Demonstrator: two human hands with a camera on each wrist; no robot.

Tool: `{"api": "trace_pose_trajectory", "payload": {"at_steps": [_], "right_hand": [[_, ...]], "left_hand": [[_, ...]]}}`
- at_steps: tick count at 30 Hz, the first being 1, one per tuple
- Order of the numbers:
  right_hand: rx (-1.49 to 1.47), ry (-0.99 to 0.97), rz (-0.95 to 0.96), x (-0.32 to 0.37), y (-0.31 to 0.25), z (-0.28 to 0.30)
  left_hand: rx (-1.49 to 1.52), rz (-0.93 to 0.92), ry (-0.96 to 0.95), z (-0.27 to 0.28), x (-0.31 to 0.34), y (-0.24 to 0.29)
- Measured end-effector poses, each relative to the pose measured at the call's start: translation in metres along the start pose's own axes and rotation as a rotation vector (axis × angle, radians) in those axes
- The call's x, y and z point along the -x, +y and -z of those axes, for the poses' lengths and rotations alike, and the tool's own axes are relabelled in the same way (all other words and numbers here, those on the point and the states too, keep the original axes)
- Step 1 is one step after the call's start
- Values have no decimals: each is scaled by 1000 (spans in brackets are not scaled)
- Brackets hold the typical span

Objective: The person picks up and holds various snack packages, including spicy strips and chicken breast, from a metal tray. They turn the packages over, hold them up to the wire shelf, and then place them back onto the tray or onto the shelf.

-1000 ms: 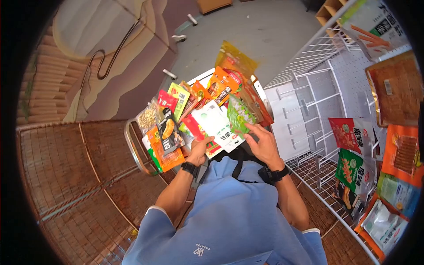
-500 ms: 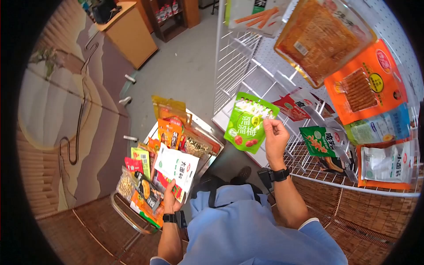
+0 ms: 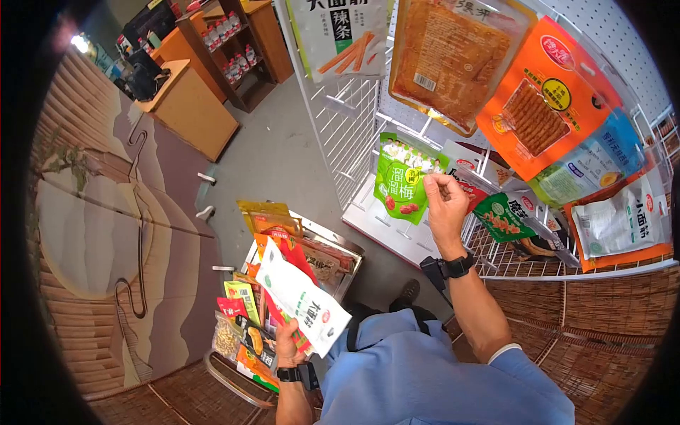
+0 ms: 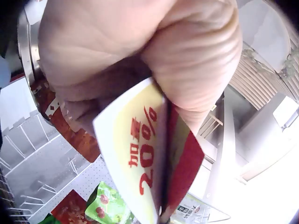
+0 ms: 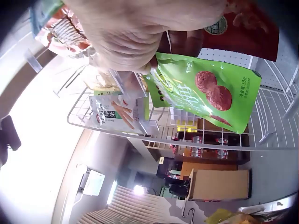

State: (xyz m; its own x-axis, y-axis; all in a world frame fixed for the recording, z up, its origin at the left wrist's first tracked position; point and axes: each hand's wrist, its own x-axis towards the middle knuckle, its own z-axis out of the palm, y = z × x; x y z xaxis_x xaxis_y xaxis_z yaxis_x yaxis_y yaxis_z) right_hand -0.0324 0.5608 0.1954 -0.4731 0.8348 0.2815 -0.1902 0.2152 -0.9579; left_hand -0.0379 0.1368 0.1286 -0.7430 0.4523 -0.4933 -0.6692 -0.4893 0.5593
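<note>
My right hand (image 3: 446, 205) pinches the edge of a green snack pouch (image 3: 402, 177), held up before the wire rack's hooks. In the right wrist view the pouch (image 5: 205, 91) hangs from the fingers of the hand (image 5: 140, 32). At lower left, my left hand (image 3: 287, 341) grips a white pouch (image 3: 301, 297) and red packaging beneath it, above a cart basket full of snack bags. The left wrist view shows that hand (image 4: 140, 51) with thumb and fingers round red and yellow packaging (image 4: 140, 154).
Hanging on the wire rack (image 3: 340, 134) are an orange pouch (image 3: 542, 99), a large brown snack pack (image 3: 460, 60), a small green bag (image 3: 504, 216) and several others. The cart's metal rim (image 3: 333, 237) is at lower left. A wooden counter (image 3: 188, 110) stands farther back.
The right hand has taken the green pouch from over the cart to the rack. The left hand now holds the white pouch raised and tilted. The view has turned toward the rack.
</note>
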Motion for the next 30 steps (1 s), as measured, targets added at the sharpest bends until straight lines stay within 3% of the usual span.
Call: {"api": "trace_pose_trajectory", "payload": {"at_steps": [6,18,20,22,24,26,28,29,30], "right_hand": [[-47,40,54,-8,-7,-4],[-37,3,-27,-10,-2,-6],[238,-16,89,-6,10,-1],[280,-10,74,9,14,3],[522,43,229,30,15,6],[475,-34,189,59,25,12],[300,-407,8,87,24,16],[300,-409,-7,105,18,19],[232,-542,-70,115,9,20]], "left_hand": [[-97,36,-86,-40,3,3],[-181,128,-149,-62,6,4],[-206,145,-161,-65,6,4],[-208,150,-174,-75,7,5],[-232,163,-193,-82,6,4],[-254,169,-189,-85,4,3],[-277,178,-186,-88,1,1],[-284,197,-171,-86,6,0],[-293,209,-167,-88,5,-1]]}}
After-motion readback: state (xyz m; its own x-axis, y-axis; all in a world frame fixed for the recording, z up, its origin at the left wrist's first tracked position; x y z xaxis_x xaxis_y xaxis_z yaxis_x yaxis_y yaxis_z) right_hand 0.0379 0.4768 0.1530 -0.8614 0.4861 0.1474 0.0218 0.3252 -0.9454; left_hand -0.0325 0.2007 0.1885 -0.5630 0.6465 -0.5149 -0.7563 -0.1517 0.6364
